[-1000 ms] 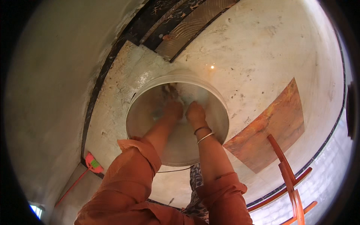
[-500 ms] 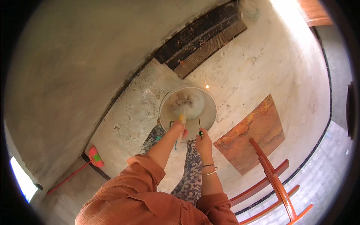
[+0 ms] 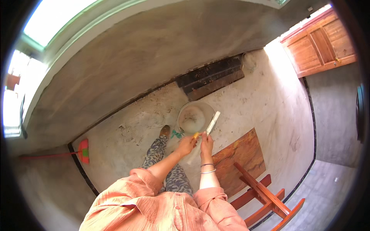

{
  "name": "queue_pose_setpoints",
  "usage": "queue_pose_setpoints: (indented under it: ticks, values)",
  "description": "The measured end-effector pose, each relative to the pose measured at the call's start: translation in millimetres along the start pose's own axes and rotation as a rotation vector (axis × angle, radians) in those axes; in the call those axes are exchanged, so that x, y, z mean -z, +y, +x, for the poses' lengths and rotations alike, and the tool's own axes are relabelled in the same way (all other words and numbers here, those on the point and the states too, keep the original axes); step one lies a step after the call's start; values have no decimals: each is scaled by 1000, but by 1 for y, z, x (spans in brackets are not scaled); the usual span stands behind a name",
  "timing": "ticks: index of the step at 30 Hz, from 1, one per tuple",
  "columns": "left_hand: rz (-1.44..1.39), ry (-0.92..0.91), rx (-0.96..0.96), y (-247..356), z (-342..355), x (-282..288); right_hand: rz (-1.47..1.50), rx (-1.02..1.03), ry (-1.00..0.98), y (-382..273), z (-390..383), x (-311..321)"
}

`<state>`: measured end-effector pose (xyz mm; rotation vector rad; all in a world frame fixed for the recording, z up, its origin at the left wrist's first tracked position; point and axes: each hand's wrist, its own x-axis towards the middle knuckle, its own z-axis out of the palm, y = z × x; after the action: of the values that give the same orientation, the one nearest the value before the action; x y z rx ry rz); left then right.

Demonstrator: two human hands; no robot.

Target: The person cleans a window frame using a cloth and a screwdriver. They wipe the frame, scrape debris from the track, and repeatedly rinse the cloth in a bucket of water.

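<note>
My left hand is closed, with a small yellow piece showing at its fingertips. Close beside it, my right hand grips a long pale strip that slants up over the near right rim of a whitish bucket. Blur keeps me from telling whether the faint translucent length between my forearms is the same strip. Cloudy pale liquid with a darker patch shows inside the bucket. A teal cord-like tangle lies by the bucket, beyond my left hand.
Dark boards lie along the wall past the bucket. On the right are a marbled brown panel and a red-brown wooden frame with legs. A red broom is at left, a wooden door far right.
My view has tilted up, bringing in the window and door. Both hands have come nearer together, off the bucket's opening. The dark thin tool with green in my right hand no longer shows.
</note>
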<state>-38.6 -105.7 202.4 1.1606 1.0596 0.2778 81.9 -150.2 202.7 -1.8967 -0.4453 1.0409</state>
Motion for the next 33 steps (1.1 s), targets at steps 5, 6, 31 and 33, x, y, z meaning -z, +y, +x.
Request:
queue_pose_setpoints:
  ticks: [5, 6, 31, 33]
  values:
    - [-491, 80, -61, 32, -71, 63, 3, 293, -423, -76, -62, -12]
    - [-551, 42, -104, 44, -89, 81, -2, 320, -542, -83, -74, -18]
    - [165, 1562, -559, -20, -511, 519, -882, 1161, -1050, -400, -293, -386]
    - [183, 1623, -601, -10, -502, 543, -790, 1503, -1033, -420, -326, -461]
